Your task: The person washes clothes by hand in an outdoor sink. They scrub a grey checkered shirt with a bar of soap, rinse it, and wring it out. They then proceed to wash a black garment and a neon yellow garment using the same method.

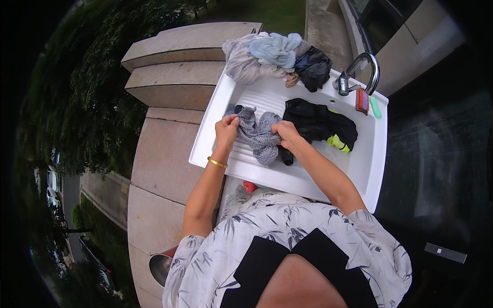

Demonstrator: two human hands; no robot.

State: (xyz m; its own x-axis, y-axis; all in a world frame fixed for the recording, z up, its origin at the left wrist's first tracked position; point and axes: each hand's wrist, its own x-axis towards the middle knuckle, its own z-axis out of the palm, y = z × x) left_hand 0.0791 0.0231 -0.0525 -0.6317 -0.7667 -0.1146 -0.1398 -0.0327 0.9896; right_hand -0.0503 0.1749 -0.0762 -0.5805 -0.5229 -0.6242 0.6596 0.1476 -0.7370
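Stretched between my two hands is a grey checked cloth garment [262, 134], held over the ribbed washboard side of a white laundry sink [368, 184]. My left hand [227, 131] pinches its left end, near a dark blue bit of fabric. Gripping its right part is my right hand [285, 134]. Just beyond that hand, a black garment [321, 119] with neon yellow parts lies bunched in the basin. Some cloudy water [331, 156] shows beside it at the basin's bottom.
A heap of clothes [269, 57] rests on the sink's far rim. At the right rear stands a chrome faucet [371, 73], with a scrub brush [362, 101] and a green bar-shaped item [374, 107] nearby. Stone steps [177, 77] rise at the left. A metal container [160, 265] stands below my left arm.
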